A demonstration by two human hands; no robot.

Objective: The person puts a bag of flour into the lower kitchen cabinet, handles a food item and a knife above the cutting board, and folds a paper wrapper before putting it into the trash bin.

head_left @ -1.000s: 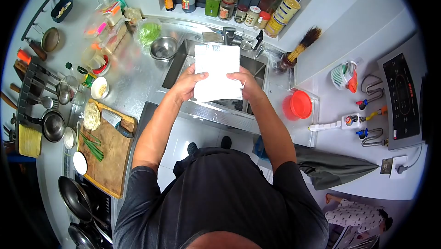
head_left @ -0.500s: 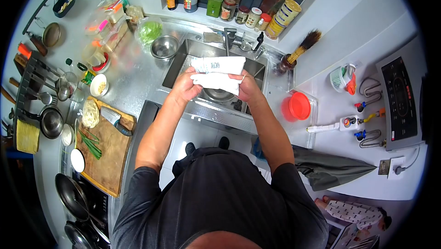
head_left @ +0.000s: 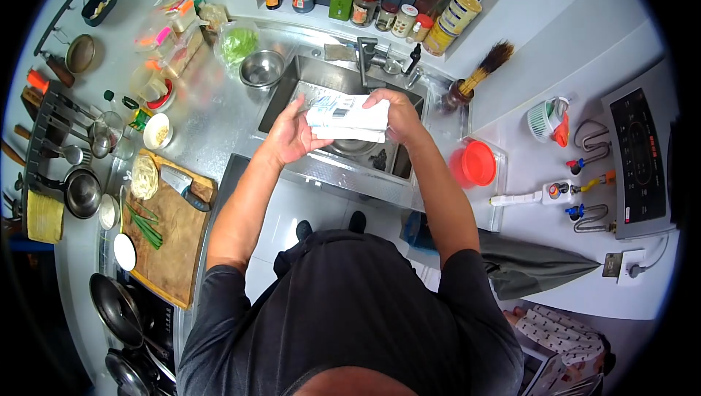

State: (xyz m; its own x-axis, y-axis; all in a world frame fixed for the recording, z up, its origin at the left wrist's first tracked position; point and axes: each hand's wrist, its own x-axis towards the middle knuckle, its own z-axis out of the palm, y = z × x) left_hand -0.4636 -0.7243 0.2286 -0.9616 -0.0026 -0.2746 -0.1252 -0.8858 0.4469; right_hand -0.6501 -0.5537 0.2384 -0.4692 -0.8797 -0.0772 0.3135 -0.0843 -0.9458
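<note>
Over the sink, a white printed packet point(head_left: 349, 116) with a dark barcode-like patch lies folded over in layers. My right hand point(head_left: 398, 113) grips its right end, thumb on top. My left hand point(head_left: 293, 135) is at the packet's left end, palm turned up, thumb and fingers apart; some fingertips reach the packet's lower left edge, and I cannot tell whether they bear it. Below the packet is the steel sink point(head_left: 274, 108), with a round steel basin point(head_left: 355, 147) partly hidden in it.
A steel bowl point(head_left: 262, 69) stands left of the tap point(head_left: 363, 60). To the left, a cutting board point(head_left: 171, 250) bears a knife point(head_left: 184, 186) and green onions point(head_left: 144, 227). A red basin point(head_left: 478, 163) sits at right. Another person point(head_left: 558, 334) is at lower right.
My left hand has loosened from the packet and opened out to its left. My right hand has shifted up onto the right end. The packet's two layers now lie closer together.
</note>
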